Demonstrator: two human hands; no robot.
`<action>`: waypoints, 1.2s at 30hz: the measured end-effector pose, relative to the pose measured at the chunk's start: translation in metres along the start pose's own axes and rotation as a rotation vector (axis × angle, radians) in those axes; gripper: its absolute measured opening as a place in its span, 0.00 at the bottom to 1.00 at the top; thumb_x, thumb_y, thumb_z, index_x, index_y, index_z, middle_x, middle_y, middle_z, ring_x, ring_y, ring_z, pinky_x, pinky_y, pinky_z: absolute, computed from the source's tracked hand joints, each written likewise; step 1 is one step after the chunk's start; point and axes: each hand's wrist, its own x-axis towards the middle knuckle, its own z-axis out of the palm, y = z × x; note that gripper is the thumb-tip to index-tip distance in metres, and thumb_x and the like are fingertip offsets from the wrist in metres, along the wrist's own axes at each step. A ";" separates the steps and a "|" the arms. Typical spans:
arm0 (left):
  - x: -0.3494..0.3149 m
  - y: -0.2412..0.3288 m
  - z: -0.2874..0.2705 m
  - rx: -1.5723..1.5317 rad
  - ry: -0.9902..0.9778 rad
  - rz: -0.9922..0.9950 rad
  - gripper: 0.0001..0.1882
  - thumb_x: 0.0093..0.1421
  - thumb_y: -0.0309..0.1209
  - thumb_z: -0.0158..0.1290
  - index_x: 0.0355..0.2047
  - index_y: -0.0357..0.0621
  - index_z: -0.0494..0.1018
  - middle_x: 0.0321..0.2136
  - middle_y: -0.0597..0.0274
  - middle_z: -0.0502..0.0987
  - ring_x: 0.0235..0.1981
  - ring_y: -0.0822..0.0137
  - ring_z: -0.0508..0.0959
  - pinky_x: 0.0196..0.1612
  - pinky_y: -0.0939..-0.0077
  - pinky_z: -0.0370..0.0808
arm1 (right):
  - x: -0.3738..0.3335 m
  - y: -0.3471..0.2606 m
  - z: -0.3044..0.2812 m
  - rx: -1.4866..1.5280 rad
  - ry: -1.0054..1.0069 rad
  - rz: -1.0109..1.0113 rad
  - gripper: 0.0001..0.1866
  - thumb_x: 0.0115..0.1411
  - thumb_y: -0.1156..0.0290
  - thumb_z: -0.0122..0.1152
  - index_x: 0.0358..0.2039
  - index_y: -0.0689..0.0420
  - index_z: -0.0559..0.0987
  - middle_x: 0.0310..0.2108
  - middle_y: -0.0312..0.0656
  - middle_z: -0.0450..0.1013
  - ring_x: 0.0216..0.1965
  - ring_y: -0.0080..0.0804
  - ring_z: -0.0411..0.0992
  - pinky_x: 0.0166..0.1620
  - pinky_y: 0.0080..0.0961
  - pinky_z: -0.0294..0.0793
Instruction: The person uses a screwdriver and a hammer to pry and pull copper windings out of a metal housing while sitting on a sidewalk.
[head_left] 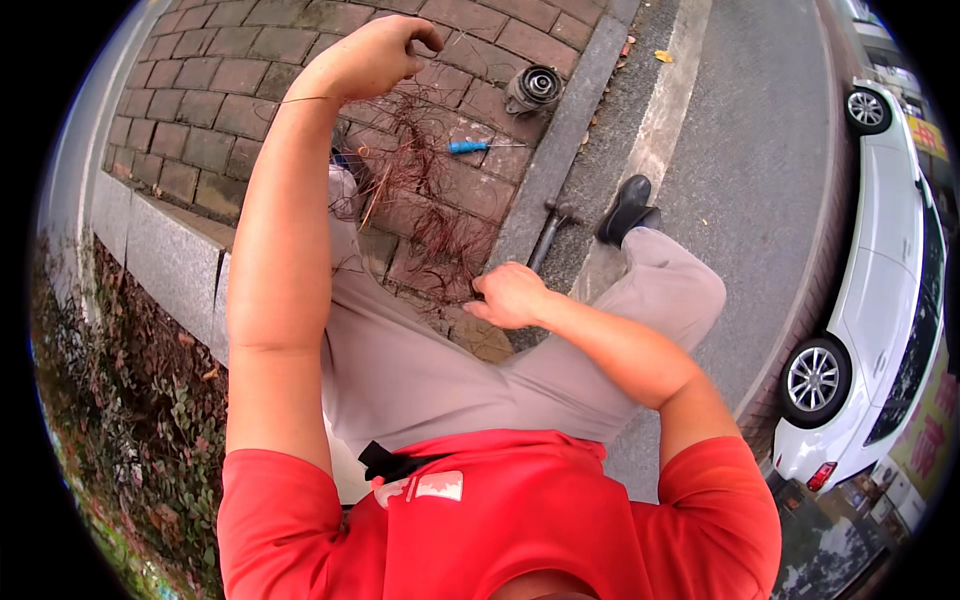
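A loose tangle of thin reddish copper wire (430, 170) spreads over the brick paving between my legs. My left hand (375, 58) is raised beyond it at the upper left, fingers curled inward; what they hold, if anything, is hidden. A thin strand crosses my left wrist. At the tangle's near edge, my right hand (508, 295) has thumb and forefinger pinched on copper wire, with a small dark bit showing at the fingertips. A screwdriver (468, 147) with a blue handle lies beside the wire. Near my right hand, a hammer (548, 238) rests on the kerb.
A round metal motor-like part (533, 90) stands on the bricks by the stone kerb (568, 130). My black shoe (628, 210) is on the roadway to the right. A white car (870, 300) is at far right. Low shrubs (140, 430) grow behind a stone edging at left.
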 end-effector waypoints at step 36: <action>0.019 -0.061 -0.064 -0.438 1.223 -0.283 0.10 0.61 0.26 0.56 0.35 0.27 0.77 0.30 0.57 0.79 0.27 0.71 0.77 0.31 0.82 0.71 | 0.251 0.272 0.039 0.323 0.569 0.848 0.13 0.58 0.69 0.58 0.40 0.64 0.76 0.43 0.59 0.76 0.45 0.54 0.75 0.49 0.43 0.75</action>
